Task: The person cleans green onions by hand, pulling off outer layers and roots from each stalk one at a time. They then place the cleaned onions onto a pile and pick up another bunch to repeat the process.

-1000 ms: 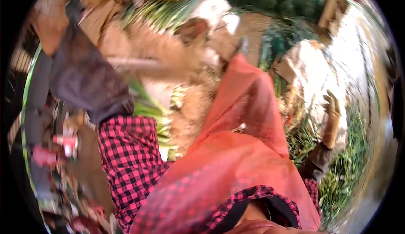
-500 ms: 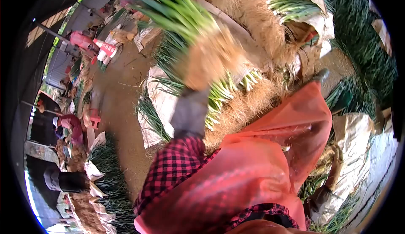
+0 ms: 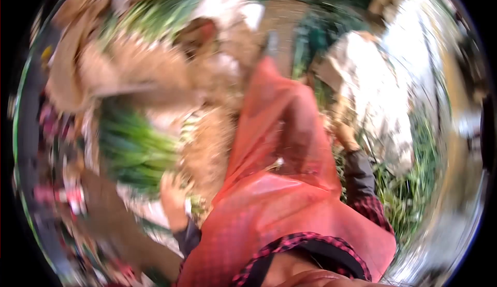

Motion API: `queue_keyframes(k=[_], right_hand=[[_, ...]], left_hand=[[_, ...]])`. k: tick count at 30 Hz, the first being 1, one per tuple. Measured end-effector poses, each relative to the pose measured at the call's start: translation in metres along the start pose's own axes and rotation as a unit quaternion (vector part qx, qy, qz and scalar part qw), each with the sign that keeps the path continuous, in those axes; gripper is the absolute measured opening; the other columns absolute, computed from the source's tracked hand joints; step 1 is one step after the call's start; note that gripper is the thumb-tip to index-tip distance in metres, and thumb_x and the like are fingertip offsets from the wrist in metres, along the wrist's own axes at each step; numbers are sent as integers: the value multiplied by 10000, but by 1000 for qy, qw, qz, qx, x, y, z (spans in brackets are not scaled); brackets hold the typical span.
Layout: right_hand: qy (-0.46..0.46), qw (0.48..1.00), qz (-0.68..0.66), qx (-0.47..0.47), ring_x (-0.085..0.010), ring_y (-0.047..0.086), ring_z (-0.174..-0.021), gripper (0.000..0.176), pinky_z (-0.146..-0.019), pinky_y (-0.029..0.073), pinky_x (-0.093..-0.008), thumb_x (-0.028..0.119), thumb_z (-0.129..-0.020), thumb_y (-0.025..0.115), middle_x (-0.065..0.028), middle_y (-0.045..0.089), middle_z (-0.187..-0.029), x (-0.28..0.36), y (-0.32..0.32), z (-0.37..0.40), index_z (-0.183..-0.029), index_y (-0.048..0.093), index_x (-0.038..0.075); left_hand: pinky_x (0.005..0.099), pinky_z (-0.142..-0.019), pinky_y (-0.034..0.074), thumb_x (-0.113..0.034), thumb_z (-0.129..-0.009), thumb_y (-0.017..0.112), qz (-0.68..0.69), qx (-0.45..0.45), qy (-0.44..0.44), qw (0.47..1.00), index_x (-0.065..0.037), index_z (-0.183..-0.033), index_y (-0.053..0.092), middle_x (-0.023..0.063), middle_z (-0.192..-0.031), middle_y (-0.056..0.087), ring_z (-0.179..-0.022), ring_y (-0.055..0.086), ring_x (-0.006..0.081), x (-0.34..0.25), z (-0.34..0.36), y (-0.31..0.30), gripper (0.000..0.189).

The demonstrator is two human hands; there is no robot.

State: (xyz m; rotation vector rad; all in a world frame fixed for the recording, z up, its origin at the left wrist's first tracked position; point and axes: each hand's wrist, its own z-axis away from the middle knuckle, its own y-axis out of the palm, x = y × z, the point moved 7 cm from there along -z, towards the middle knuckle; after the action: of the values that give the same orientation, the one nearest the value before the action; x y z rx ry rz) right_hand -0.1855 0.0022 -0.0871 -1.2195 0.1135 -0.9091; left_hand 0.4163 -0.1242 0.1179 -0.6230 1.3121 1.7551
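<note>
My left hand (image 3: 174, 199), blurred and in a light glove, is at the lower end of the green onions (image 3: 137, 147) on the left. Its fingers look apart, with nothing held between them. The onions lie with dark green leaves to the left and pale ends near tan roots (image 3: 209, 142). My right hand (image 3: 346, 134) is right of the red apron (image 3: 274, 131), beside a pale sack (image 3: 370, 90) and close to tan root-like strands. Motion blur hides its fingers and anything in them.
Another bundle of onions (image 3: 160, 15) lies at the upper left with wrapping cloth (image 3: 64, 75). Loose green leaves (image 3: 406, 183) are at the right. A red and white object (image 3: 75, 196) and blurred shapes stand at the far left.
The view has swung round. The raised onion bunch is down on the pile and my left hand has let go of it. My right hand now shows more fully beside the sack.
</note>
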Motion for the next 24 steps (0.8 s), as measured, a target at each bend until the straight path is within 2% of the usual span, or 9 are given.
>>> queue_keyframes(k=[2, 4, 6, 8, 14, 17, 19, 21, 24], right_hand=[[-43, 984, -122, -126, -297, 631, -831, 331, -778, 473, -392, 329, -836, 563, -160, 657, -874, 12, -22, 13, -1046, 633, 83], [35, 961, -232, -147, -282, 604, -947, 441, -842, 452, -376, 304, -812, 601, -164, 630, -1013, 31, -75, 14, -1175, 550, 60], [-37, 924, -156, -347, -287, 546, -1050, 595, -887, 426, -368, 287, -775, 647, -181, 545, -1177, 34, -108, -8, -1275, 440, 41], [76, 919, 6, -387, -303, 503, -1096, 657, -893, 419, -367, 287, -747, 673, -198, 467, -1258, 14, -97, -59, -1292, 404, 37], [155, 936, -229, -218, -257, 631, -784, 329, -681, 481, -374, 268, -799, 595, -141, 649, -928, -104, -119, -123, -1092, 583, 119], [-7, 903, 131, -408, -276, 591, -536, 189, -483, 474, -377, 217, -829, 486, -105, 624, -695, -272, -196, -137, -794, 601, 71], [233, 812, 387, -368, -186, 571, -482, 212, -378, 431, -322, 229, -847, 462, -72, 574, -625, -320, -318, -19, -856, 561, 42], [143, 702, 311, -624, -198, 568, -493, 246, -362, 414, -325, 230, -889, 432, -84, 531, -576, -390, -437, 80, -815, 561, 35], [42, 620, 113, -775, -220, 564, -585, 297, -565, 469, -355, 307, -883, 450, -61, 578, -641, -329, -596, 206, -1073, 599, 135]], left_hand=[[555, -929, 361, -358, -901, 392, -365, 15, 122, 923, -51, -1354, 285, 105, -1375, 321, -1271, 294, 332, -33, 39, 42, 557], [533, -933, 340, -459, -855, 444, -260, -118, 165, 944, -39, -1362, 282, 102, -1394, 305, -1292, 266, 321, -57, 38, 40, 678], [511, -951, 311, -502, -843, 446, -306, -86, 246, 916, -50, -1369, 283, 89, -1406, 297, -1299, 263, 310, -70, 17, 69, 713], [498, -996, 275, -420, -859, 466, -293, -2, 221, 930, -46, -1366, 288, 90, -1410, 297, -1303, 271, 292, -58, -10, 119, 655], [442, -1014, 292, -212, -880, 452, -259, 172, 87, 946, -12, -1332, 333, 134, -1375, 347, -1290, 311, 280, 27, -52, 283, 509], [448, -1019, 296, -176, -865, 471, -249, 242, 29, 937, 13, -1318, 340, 152, -1364, 359, -1292, 310, 277, 72, -63, 333, 508], [463, -1037, 257, -157, -853, 468, -252, 320, -27, 913, 9, -1328, 332, 152, -1382, 340, -1310, 282, 283, 107, -73, 361, 522], [431, -1022, 299, -134, -845, 478, -272, 331, -44, 902, 19, -1306, 350, 156, -1348, 381, -1288, 323, 272, 137, -78, 391, 502], [362, -1021, 327, -74, -853, 459, -256, 371, -90, 888, -7, -1277, 386, 137, -1313, 409, -1252, 362, 248, 191, -87, 422, 435]])
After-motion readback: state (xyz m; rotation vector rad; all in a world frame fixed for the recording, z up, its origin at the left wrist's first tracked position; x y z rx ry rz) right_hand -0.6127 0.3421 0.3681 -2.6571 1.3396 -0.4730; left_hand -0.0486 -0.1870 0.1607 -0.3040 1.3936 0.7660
